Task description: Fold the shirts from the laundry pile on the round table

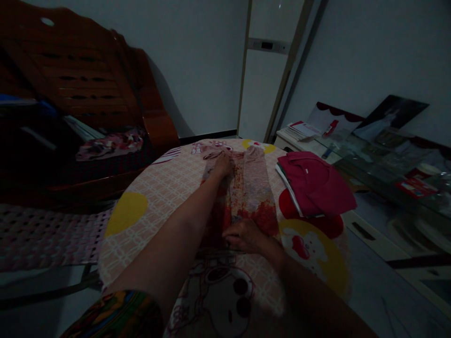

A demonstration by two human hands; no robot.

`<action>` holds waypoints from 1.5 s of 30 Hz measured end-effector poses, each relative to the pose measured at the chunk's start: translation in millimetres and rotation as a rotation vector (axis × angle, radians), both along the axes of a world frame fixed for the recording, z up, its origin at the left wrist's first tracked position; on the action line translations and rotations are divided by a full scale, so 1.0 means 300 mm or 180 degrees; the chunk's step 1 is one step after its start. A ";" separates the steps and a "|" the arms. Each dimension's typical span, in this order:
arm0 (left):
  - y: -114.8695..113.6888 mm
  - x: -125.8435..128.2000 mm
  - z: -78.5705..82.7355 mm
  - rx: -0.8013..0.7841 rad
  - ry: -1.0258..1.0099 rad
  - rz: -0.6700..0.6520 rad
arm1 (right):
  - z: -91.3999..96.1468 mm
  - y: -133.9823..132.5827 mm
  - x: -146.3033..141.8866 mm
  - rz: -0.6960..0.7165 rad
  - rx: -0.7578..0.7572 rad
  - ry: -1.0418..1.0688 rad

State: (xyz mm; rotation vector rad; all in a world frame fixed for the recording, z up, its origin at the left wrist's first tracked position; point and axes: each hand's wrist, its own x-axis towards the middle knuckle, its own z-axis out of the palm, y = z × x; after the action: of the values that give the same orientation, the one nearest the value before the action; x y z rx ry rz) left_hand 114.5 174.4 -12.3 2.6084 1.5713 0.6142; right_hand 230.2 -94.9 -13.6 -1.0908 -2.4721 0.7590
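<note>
A pink garment with a red pattern [255, 185] lies folded into a long strip on the round table, its far end bunched and its darker red end toward me. My left hand [222, 165] reaches across to the far left part, its fingers closed on the cloth there. Nearer me, my right hand [244, 236] rests at the near end, fingers bent and closed on the fabric around the middle. The dim light hides just how much cloth each hand pinches.
A stack of folded clothes, crimson on top [315, 183], sits at the table's right edge. The table wears a cartoon-print cloth [141, 188]. To the left stands a wooden bench [95, 80] with a crumpled cloth [111, 144]. A cluttered glass-topped cabinet [373, 159] is at right.
</note>
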 end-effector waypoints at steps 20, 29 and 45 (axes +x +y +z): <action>-0.081 -0.025 -0.004 -0.0364 0.0099 -0.0074 | 0.013 0.001 -0.001 0.0026 -0.0179 0.0015; -0.170 -0.144 -0.004 -0.0422 0.0460 0.0293 | 0.036 -0.005 -0.007 -0.0169 -0.0215 -0.0161; -0.125 0.099 -0.004 -0.0780 -0.0139 -0.0853 | 0.097 -0.006 0.069 -0.0847 -0.0425 -0.0586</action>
State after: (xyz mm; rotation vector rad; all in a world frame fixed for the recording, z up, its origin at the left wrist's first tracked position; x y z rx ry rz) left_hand 144.2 137.0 -13.6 2.5371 1.1711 0.4256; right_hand 251.0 -96.8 15.5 -1.5651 -2.3786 0.7805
